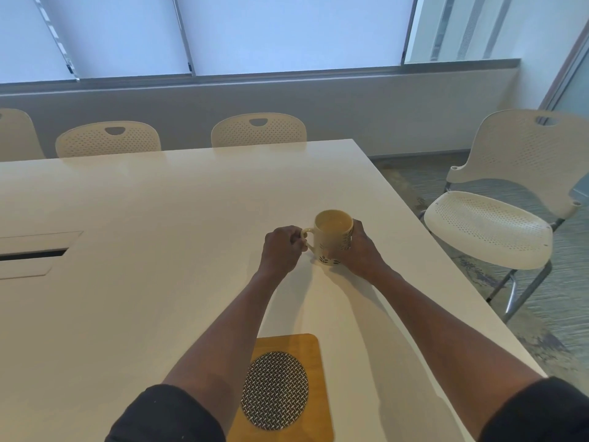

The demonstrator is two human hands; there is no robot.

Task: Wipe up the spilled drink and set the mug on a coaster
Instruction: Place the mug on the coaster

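Both arms are reaching out straight over the table [159, 202]. The left hand [282, 250] is pinching the handle of the mug [331, 239], and the right hand [358, 250] is wrapping its far side. The mug is standing upright between them. Nearer the person, between the forearms, a patterned coaster [274, 390] is lying on a wooden board [306, 346]. Beyond the right hand a chair [497, 218] is standing off the table's edge.

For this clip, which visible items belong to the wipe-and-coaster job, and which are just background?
Job:
mug, held by left hand at the handle and right hand round the body
round patterned coaster
wooden board beneath it
table

Background:
chairs
window blinds
table cable hatch
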